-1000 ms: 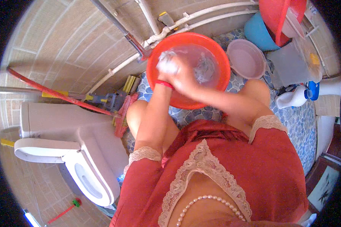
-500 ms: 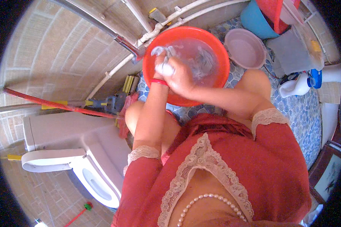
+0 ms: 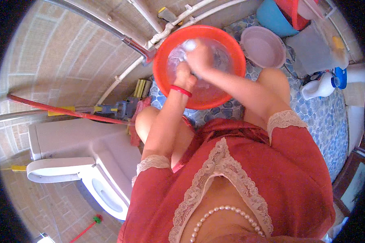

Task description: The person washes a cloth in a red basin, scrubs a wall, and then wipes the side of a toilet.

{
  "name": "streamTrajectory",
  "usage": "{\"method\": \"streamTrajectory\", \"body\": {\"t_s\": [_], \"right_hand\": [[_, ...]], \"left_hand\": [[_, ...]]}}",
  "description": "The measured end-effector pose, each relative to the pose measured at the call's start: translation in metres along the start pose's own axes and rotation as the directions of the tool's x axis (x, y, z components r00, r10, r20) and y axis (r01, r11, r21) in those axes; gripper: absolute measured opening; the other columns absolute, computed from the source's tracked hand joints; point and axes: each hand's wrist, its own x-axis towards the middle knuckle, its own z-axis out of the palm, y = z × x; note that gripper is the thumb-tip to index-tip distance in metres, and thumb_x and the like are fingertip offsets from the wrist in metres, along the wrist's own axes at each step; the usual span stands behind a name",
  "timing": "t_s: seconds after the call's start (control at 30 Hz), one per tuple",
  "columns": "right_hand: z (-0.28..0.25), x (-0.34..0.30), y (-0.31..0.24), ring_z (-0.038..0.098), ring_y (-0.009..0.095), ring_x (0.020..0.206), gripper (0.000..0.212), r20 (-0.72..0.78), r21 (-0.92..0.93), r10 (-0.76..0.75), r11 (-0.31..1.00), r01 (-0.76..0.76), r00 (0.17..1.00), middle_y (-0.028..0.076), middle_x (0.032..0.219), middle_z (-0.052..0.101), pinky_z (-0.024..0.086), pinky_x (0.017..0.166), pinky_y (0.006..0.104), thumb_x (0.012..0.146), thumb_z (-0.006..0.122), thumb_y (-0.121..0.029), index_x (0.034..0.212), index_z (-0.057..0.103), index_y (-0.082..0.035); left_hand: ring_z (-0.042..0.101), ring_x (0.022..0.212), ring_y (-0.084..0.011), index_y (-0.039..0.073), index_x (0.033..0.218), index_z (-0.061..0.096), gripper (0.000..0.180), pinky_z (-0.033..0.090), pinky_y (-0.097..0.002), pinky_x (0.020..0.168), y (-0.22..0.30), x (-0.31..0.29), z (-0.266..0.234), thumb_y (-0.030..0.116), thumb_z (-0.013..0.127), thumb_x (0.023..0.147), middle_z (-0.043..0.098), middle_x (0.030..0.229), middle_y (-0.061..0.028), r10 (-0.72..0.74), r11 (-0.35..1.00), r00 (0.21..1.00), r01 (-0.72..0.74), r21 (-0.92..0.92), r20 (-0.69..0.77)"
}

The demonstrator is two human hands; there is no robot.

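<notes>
Both my hands are over the orange-red basin [image 3: 159,77], which holds cloudy, sudsy water. My left hand [image 3: 184,75], with a red band at the wrist, is low at the water with its fingers curled in. A wet grey-white cloth [image 3: 175,57] shows among the suds beside it, and the hand seems to grip it, though this is blurred. Just above and right of it, my right hand [image 3: 200,58] is closed round a small white lump [image 3: 189,45]. Whether that is soap or bunched cloth I cannot tell.
A pale pink basin [image 3: 263,47] stands right of the orange-red one, with a blue tub [image 3: 273,18] behind. White bottles [image 3: 316,87] and a translucent bin [image 3: 310,50] are at right. A toilet [image 3: 81,139] is at left, a red pole [image 3: 65,110] above it. Pipes [image 3: 166,32] run along the wall.
My right hand has moved up and away from my left wrist with the white lump. My left hand has lowered toward the water and slightly right. Suds now cover more of the water.
</notes>
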Motion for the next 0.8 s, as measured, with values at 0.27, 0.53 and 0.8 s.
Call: {"method": "streamTrajectory", "body": {"t_s": [0.27, 0.53, 0.8], "right_hand": [[-0.021, -0.067, -0.05, 0.057, 0.032, 0.08, 0.025, 0.118, 0.18, -0.371, 0.92, 0.347, 0.921, 0.015, 0.082, 0.059, 0.044, 0.072, 0.0411, 0.062, 0.063, -0.005, 0.086, 0.057, -0.003], [-0.012, 0.014, -0.01, 0.061, 0.031, 0.075, 0.021, -0.067, 0.221, 0.164, 0.964, -0.146, 0.984, 0.017, 0.079, 0.063, 0.047, 0.067, 0.0398, 0.07, 0.062, -0.015, 0.086, 0.058, -0.003], [-0.009, -0.031, -0.028, 0.059, 0.035, 0.077, 0.02, 0.131, 0.008, -0.065, 0.998, 0.064, 0.989, 0.017, 0.077, 0.061, 0.046, 0.068, 0.0414, 0.064, 0.062, -0.011, 0.082, 0.059, -0.004]], "left_hand": [[0.056, 0.091, -0.0288, 0.002, 0.101, 0.053, 0.032, 0.045, -0.042, 0.082, 0.031, 0.031, -0.074, 0.026, 0.037, 0.088, 0.057, 0.099, -0.0166, -0.105, 0.9, 0.827, 0.315, -0.301, 0.552], [0.054, 0.098, -0.0252, 0.002, 0.112, 0.049, 0.03, 0.044, -0.0396, 0.086, -0.002, 0.023, -0.02, 0.017, 0.035, 0.09, 0.055, 0.109, -0.0134, -0.011, 0.997, 0.994, 0.02, -0.081, 0.11], [0.055, 0.098, -0.0243, 0.002, 0.113, 0.049, 0.031, 0.044, -0.039, 0.086, 0.001, -0.004, -0.017, 0.02, 0.038, 0.09, 0.056, 0.109, -0.0132, 0.05, 0.995, 0.994, -0.04, -0.096, 0.1]]}}
